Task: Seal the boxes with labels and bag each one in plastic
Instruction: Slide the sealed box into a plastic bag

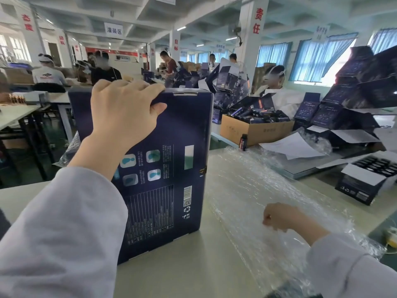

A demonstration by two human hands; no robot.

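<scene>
A tall dark blue printed box (pixel 171 164) stands upright on the pale table (pixel 193 265). My left hand (pixel 122 110) grips its top edge, fingers over the top and thumb on the near face. To the right of the box lies a stack of clear bubble-wrap plastic bags (pixel 257 190). My right hand (pixel 279 216) rests on this plastic with its fingers curled, pinching the top sheet as far as I can tell. No label is visible in either hand.
A brown carton (pixel 253 130) of dark bottles sits behind the plastic, one small bottle (pixel 243 142) standing beside it. Open dark blue boxes (pixel 365 97) pile up at the right; a filled open box (pixel 369 175) lies near. Other workers sit at tables behind.
</scene>
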